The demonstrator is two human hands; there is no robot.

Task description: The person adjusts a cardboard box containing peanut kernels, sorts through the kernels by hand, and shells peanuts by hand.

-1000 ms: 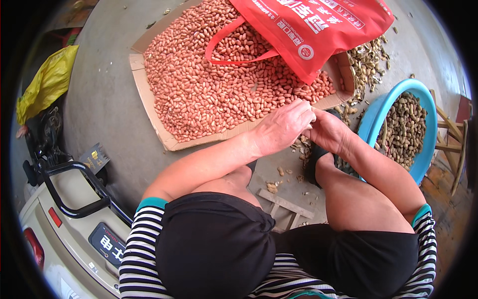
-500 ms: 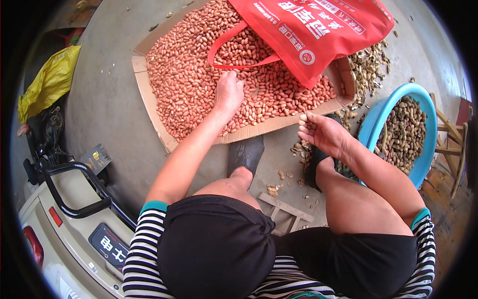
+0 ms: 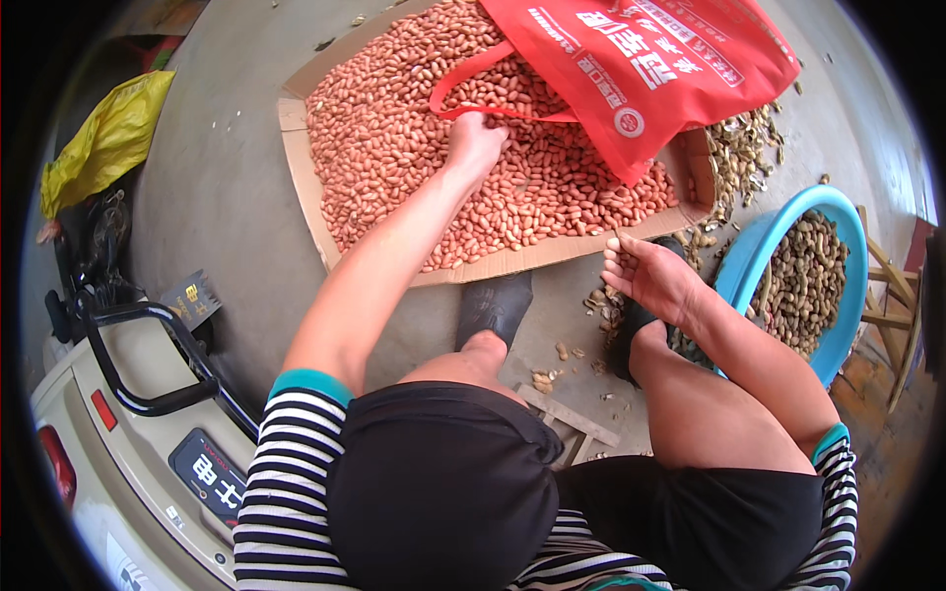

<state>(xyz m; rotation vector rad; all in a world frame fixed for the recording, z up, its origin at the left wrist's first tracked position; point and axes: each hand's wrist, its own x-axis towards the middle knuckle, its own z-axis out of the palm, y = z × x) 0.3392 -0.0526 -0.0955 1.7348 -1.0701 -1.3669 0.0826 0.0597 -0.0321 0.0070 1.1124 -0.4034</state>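
Reddish shelled peanuts [image 3: 394,138] fill a shallow cardboard tray [image 3: 493,264] in front of me. My left hand [image 3: 478,146] reaches over them with its fingers curled down by the strap of a red bag [image 3: 641,89], which lies across the far right of the tray. Its fingertips are hidden, so what they hold does not show. Beside the tray's near right edge, above my foot, my right hand [image 3: 650,281] is half turned up. Its fingers are curled and thumb and forefinger are pressed together; whatever they hold is too small to name.
A blue basin [image 3: 731,286] of unshelled peanuts [image 3: 803,281] stands at the right, by a wooden chair [image 3: 892,295]. Empty shells [image 3: 744,153] litter the floor. A low wooden frame [image 3: 572,419] lies between my legs. At left are a parked scooter [image 3: 138,424] and a yellow bag [image 3: 108,138].
My left hand has shifted a little farther and to the right over the peanuts, toward the bag's strap. The right hand keeps its curled pose. The whole view has shifted slightly.
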